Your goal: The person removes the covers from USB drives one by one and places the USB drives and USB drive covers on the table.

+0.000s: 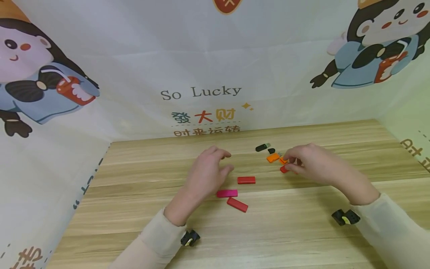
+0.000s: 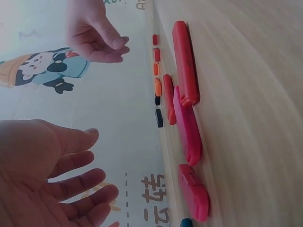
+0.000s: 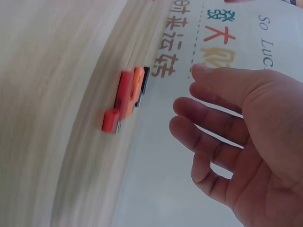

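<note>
Wooden tabletop [image 1: 141, 224] under cartoon-printed walls, and I see my left hand [image 1: 206, 172] hovering with fingers loosely spread, holding nothing, just beside three red sticks [image 1: 246, 180]. My right hand [image 1: 307, 160] hangs above the orange and red pieces [image 1: 273, 157], fingers apart in the wrist view; a black stick [image 1: 262, 147] lies just beyond

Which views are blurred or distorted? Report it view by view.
Head view: sharp, evenly lit, though the wooden table bows from wide-angle distortion. Left wrist view: the left hand is soft in the foreground; the long red block is clearer. Right wrist view: the tabletop streaks with motion blur around the small red piece.
</note>
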`<state>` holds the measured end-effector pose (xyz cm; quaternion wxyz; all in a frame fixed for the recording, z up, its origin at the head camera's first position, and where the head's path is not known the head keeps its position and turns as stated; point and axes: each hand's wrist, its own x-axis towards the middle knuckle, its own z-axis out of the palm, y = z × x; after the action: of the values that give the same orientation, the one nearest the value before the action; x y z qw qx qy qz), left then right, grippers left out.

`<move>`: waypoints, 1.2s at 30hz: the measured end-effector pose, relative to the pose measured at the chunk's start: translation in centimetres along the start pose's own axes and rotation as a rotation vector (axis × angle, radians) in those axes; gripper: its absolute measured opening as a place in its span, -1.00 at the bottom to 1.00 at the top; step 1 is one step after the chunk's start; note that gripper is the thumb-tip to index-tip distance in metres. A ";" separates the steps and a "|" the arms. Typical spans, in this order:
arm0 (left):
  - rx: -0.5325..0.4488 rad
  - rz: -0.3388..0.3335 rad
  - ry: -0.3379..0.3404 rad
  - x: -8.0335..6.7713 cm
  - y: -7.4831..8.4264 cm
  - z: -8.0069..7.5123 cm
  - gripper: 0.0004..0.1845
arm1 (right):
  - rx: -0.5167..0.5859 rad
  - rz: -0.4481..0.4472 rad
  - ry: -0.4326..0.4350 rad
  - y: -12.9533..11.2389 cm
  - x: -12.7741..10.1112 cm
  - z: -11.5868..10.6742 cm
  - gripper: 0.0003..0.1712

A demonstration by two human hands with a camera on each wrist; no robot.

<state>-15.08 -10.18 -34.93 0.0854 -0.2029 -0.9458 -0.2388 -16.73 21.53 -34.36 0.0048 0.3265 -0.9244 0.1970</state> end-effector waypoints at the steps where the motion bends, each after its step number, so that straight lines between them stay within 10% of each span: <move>1: 0.007 0.009 -0.003 0.0 0.0 0.1 -0.65 | -0.011 -0.002 0.017 -0.1 0.0 0.1 -0.81; 36: 0.221 0.102 -0.340 1.8 1.0 4.0 -0.78 | -0.119 -0.059 0.176 -2.8 0.5 3.8 -0.68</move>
<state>-16.54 -6.77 -37.54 -0.0415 -0.2774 -0.9555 -0.0911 -14.92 17.86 -36.74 0.1112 0.3343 -0.9204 0.1696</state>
